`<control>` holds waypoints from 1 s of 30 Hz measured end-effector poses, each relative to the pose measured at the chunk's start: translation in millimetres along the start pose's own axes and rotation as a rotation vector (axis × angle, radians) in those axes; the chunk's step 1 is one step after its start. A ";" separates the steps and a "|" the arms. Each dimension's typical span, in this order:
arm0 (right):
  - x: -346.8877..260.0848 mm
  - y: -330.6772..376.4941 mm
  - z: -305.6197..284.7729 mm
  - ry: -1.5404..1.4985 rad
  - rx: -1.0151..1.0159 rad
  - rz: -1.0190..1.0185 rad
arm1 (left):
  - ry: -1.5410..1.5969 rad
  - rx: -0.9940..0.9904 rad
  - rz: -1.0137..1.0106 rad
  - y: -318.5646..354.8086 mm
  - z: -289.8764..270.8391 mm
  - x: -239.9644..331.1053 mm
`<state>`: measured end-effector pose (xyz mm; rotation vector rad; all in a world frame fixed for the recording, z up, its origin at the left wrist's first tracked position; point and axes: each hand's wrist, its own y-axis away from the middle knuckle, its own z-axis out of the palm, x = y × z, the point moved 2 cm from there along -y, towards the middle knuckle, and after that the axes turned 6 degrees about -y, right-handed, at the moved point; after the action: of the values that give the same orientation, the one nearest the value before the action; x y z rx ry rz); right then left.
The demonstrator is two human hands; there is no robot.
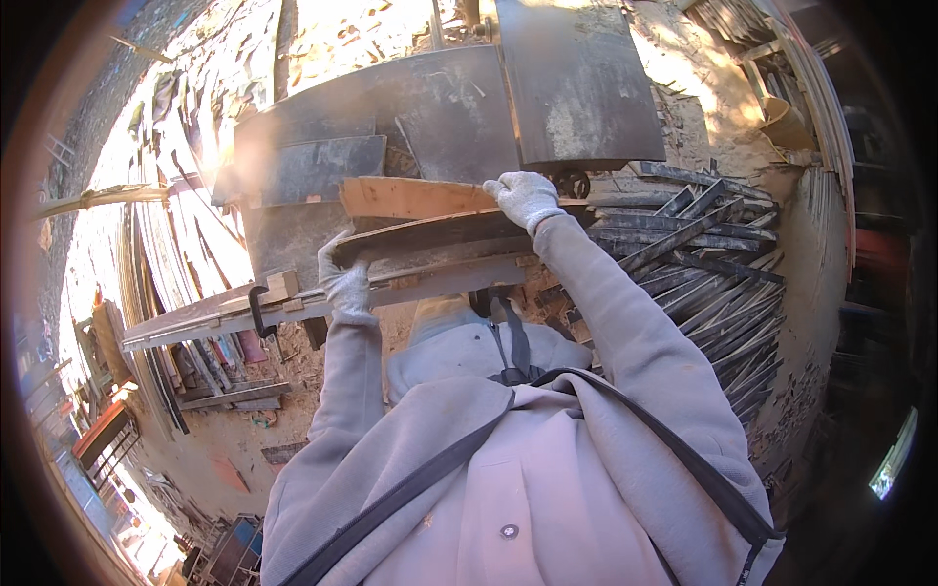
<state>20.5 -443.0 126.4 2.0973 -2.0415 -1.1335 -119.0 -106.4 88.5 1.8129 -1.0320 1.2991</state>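
Note:
A long dark-edged wooden board [445,234] is held tilted in front of my body, over the near side of a work table. My left hand [344,281], in a white knit glove, wraps round the board's left end. My right hand [526,199], gloved too, closes on its far edge towards the right end; its fingertips are hidden. Just beyond the held board lies an orange-brown wooden piece [415,198], partly covered by it. To the left of my left hand, a dark C-shaped clamp [259,313] sits on the table's near rail [200,327], beside a small wood block [281,285].
Large dark panels [581,88] make up the far table surface, with a dark wheel [573,183] at their near edge. Piled dark strips [684,264] crowd the right. Long pale slats [161,244] lie on the left. Wood scraps [234,396] litter the ground.

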 end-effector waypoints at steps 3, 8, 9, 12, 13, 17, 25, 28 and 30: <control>15.6 2.3 11.1 0.080 -0.021 0.031 | -0.127 -0.113 -0.113 33.2 -5.8 20.7; 24.8 22.5 -1.2 -0.097 -0.170 -0.133 | -0.002 -0.057 -0.061 15.8 -14.9 19.6; 24.3 35.4 -5.8 -0.222 -0.150 -0.228 | -0.005 -0.081 -0.116 7.8 -17.3 21.1; 26.6 61.8 -6.2 -0.043 -0.089 -0.362 | -0.061 -0.188 0.091 -11.0 -6.6 47.7; 30.4 62.7 -7.3 -0.002 -0.016 -0.466 | -0.010 -0.181 0.036 -10.6 -0.6 47.9; -8.0 71.0 -65.5 0.038 -0.133 -0.389 | -0.332 0.048 0.257 -1.0 -3.7 92.6; -47.7 -1.2 -70.7 -0.360 -0.248 -0.004 | -0.340 0.362 0.065 25.5 -46.2 47.9; -130.5 -119.4 -122.7 -1.058 -0.032 -0.012 | -0.167 0.467 -0.149 26.6 -66.1 6.0; -218.9 -177.3 -198.1 -1.459 0.048 -0.200 | -0.243 0.460 -0.166 20.1 -69.7 -9.2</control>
<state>293.8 -317.9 294.4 1.4811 -2.0272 -3.2928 -168.3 -53.7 100.5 2.3956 -0.7183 1.3115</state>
